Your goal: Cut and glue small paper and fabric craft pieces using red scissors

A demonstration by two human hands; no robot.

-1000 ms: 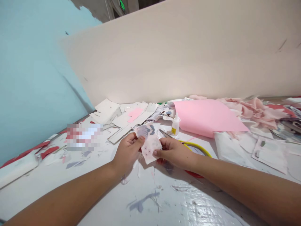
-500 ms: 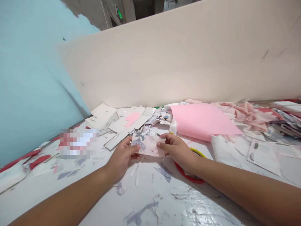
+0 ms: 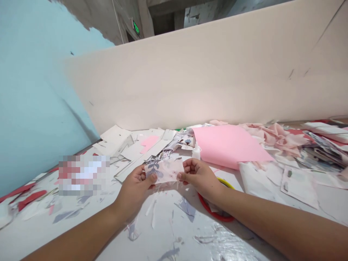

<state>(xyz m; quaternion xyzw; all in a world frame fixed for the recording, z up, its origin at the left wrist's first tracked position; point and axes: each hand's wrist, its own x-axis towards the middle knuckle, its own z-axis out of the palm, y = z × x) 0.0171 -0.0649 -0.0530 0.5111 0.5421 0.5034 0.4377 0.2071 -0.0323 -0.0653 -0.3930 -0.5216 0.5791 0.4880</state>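
My left hand (image 3: 138, 185) pinches the left end of a small pale pink rectangular piece with a blue-grey flower print (image 3: 165, 171). At its right end, my right hand (image 3: 199, 177) grips the same piece between thumb and curled fingers. The piece is held up just above the white table (image 3: 152, 243), its printed face towards me. Whether it is cloth or paper I cannot tell. Partly hidden behind my right wrist lies a round red and yellow ring-shaped thing (image 3: 219, 216). A white bottle (image 3: 196, 151) stands just beyond my right hand.
A pink sheet (image 3: 231, 145) lies behind my right hand. Cardboard pieces (image 3: 116, 139) are piled at the back left. Crumpled pink cloth (image 3: 280, 136) and flat floral pieces (image 3: 299, 185) lie on the right, red scraps (image 3: 32, 199) on the left. A pale partition (image 3: 190, 79) rises behind.
The view has shifted slightly, so the scene sits lower and further left. My right fingers have changed their hold on the floral piece's right end, uncovering its upper right corner.
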